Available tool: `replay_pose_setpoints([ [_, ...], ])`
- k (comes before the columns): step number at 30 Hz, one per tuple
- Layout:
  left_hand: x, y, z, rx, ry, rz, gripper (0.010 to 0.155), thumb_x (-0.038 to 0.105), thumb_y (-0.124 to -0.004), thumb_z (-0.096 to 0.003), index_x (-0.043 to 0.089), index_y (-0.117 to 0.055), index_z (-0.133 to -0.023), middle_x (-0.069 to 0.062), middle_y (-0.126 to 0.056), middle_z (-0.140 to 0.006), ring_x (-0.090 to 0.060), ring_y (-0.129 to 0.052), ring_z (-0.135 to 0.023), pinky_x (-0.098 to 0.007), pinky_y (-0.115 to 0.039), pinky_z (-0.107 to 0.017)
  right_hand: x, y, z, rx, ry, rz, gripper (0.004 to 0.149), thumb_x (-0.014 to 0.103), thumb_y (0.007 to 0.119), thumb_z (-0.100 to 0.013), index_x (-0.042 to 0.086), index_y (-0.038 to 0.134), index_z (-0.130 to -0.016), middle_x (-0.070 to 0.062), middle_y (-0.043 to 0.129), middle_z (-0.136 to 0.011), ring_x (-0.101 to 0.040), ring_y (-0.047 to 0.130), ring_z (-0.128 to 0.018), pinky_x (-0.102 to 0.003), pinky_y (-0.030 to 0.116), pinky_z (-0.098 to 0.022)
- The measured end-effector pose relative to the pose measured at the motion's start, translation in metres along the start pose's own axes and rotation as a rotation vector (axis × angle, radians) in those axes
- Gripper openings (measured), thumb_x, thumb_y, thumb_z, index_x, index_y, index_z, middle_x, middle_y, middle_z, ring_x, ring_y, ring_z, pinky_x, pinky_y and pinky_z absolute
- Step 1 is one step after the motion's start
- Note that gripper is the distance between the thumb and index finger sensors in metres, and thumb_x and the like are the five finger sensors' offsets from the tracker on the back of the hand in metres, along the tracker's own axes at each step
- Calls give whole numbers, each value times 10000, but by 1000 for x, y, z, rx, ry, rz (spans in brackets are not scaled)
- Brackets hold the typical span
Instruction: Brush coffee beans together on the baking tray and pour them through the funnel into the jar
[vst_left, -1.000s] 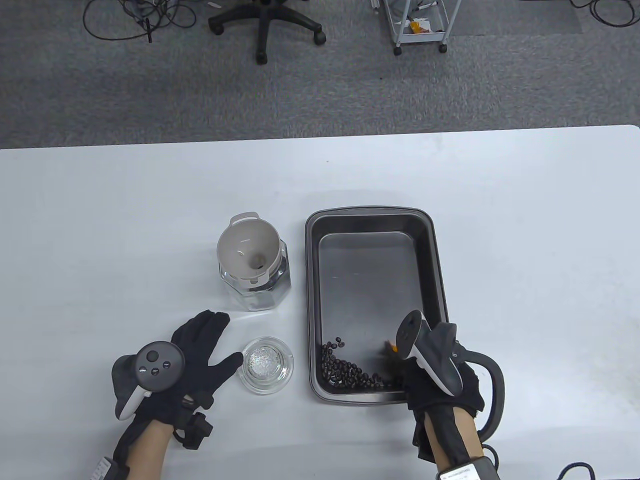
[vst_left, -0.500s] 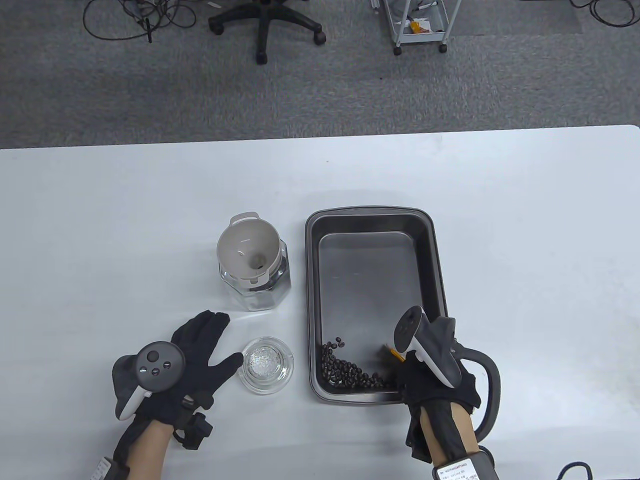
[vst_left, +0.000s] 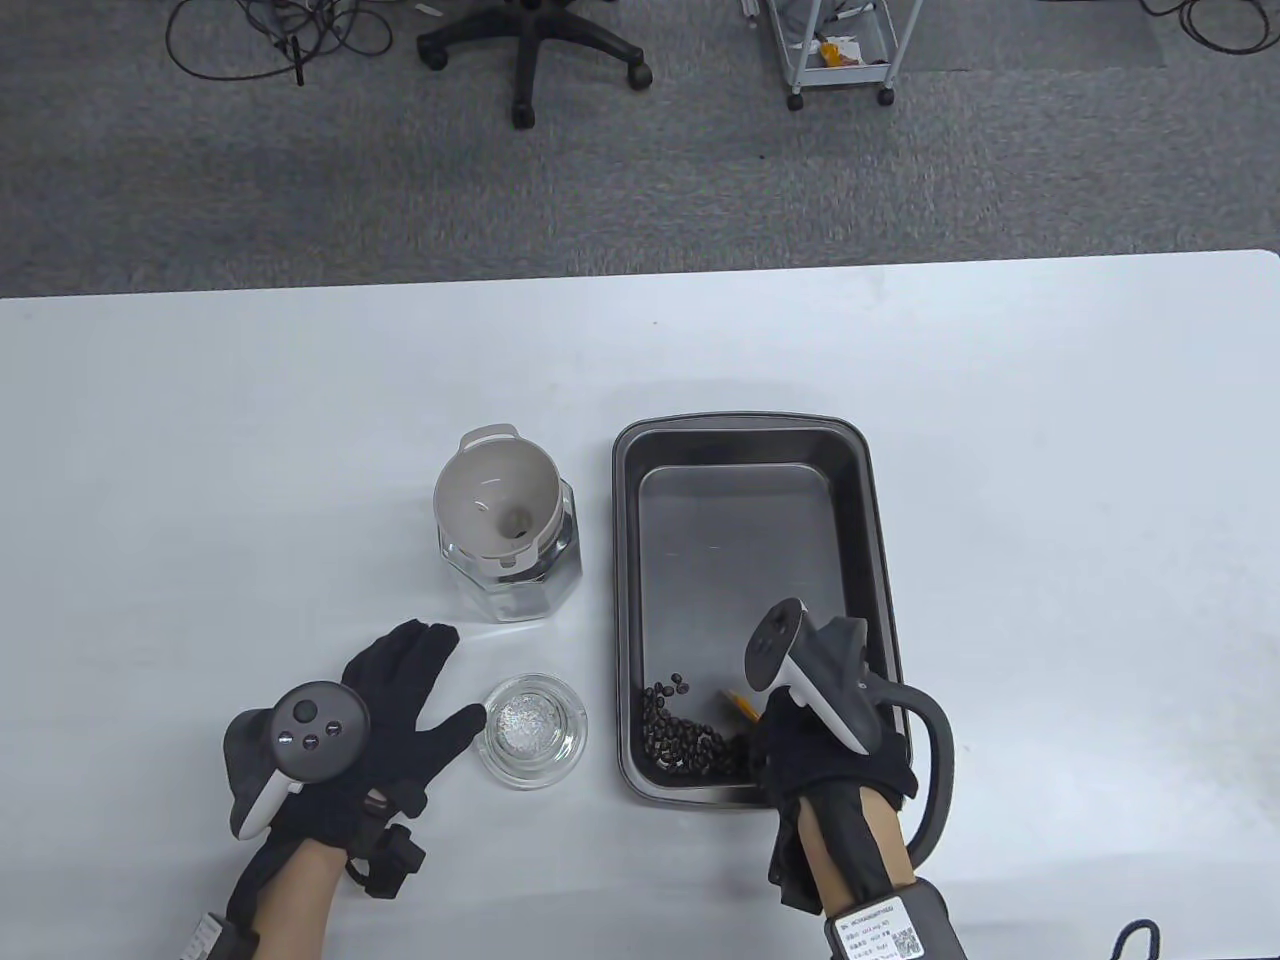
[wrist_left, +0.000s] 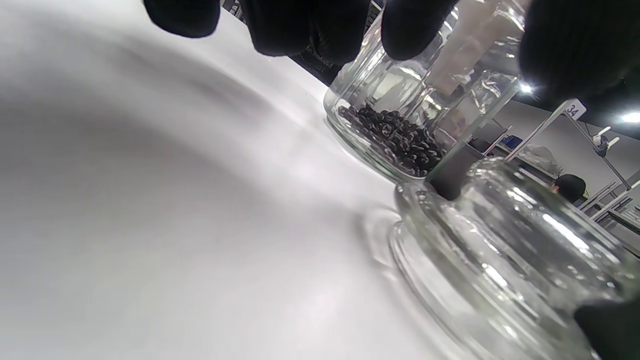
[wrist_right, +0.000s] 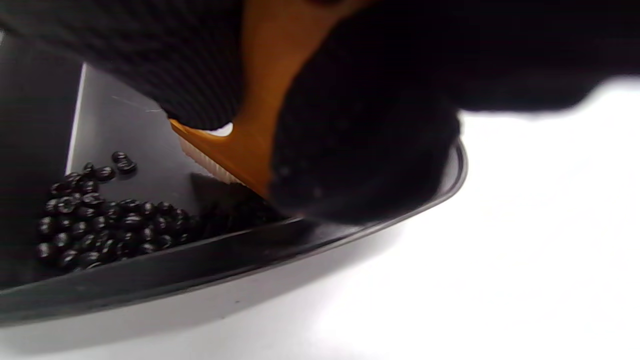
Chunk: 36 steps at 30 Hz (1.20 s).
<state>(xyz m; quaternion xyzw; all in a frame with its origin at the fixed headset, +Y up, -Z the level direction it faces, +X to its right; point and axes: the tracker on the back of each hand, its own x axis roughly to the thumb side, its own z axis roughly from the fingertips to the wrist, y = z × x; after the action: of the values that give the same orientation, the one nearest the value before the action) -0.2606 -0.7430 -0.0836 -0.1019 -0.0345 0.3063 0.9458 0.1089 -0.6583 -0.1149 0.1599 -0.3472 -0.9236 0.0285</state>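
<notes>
We take the baking tray (vst_left: 870, 520) as our landmark. Inside its near left corner lie the coffee beans (vst_left: 685, 740), mostly gathered in 1 heap with a few strays just beyond it. Our right hand (vst_left: 830, 760) hangs over the tray's near edge, fingers curled around an orange brush (wrist_right: 240, 150) whose bristles touch the tray floor right beside the heap. Left of the tray stands the jar (vst_left: 512, 575) with the funnel (vst_left: 495, 500) seated in its mouth; the left wrist view shows beans already at the jar's bottom. Our left hand (vst_left: 375, 730) rests flat and relaxed on the table, holding nothing, its thumb next to a glass lid (vst_left: 532, 730) lying left of the tray's near corner.

As we see it, 3 things could go wrong. A hard sweep could flick beans over the tray's low rim onto the table. The strays could be left behind if the brush skips them. Later, lifting the tray to pour could knock the funnel, which only sits loosely in the jar, or send beans past its rim if tipped too fast.
</notes>
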Motion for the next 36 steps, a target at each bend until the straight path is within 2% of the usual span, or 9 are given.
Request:
replay_pose_setpoints([
  [18,-1,1,0,5,-4,4,826,776,-799,-440,433,-478,-1118,18,-490,-1242,-334,-507,-1148,-630,-482,-803,40,-1,13,15,-80,10,429,488,812,-483,285,934,-841,-40,1112,-695,-94,1068,-189,-220,931,-15],
  [24,-1,1,0,6,-7,3,826,779,-796,-440,434,-476,-1119,20,-490,-1243,-335,-506,-1148,-630,-483,-803,36,-18,18,-61,-56,5,435,512,816,-472,342,901,-863,-20,1107,-736,-107,1051,-240,-233,912,-66],
  [28,-1,1,0,5,-5,5,823,776,-798,-441,433,-478,-1118,19,-493,-1241,-334,-506,-1148,-630,-483,-803,36,-29,18,-180,-15,25,438,519,820,-464,364,884,-868,-10,1094,-748,-110,1042,-246,-234,899,-77],
  [33,-2,1,-1,-1,0,8,827,775,-800,-441,431,-478,-1120,17,-489,-1243,-335,-505,-1148,-632,-480,-803,50,-25,13,-276,6,91,432,530,825,-454,387,886,-857,9,1091,-754,-102,1038,-250,-226,894,-81],
  [36,-2,0,-2,-5,2,2,826,777,-799,-439,434,-478,-1118,22,-491,-1242,-334,-507,-1148,-630,-481,-804,58,-19,10,-288,12,132,426,536,825,-453,397,893,-849,26,1097,-748,-92,1037,-249,-218,894,-80],
])
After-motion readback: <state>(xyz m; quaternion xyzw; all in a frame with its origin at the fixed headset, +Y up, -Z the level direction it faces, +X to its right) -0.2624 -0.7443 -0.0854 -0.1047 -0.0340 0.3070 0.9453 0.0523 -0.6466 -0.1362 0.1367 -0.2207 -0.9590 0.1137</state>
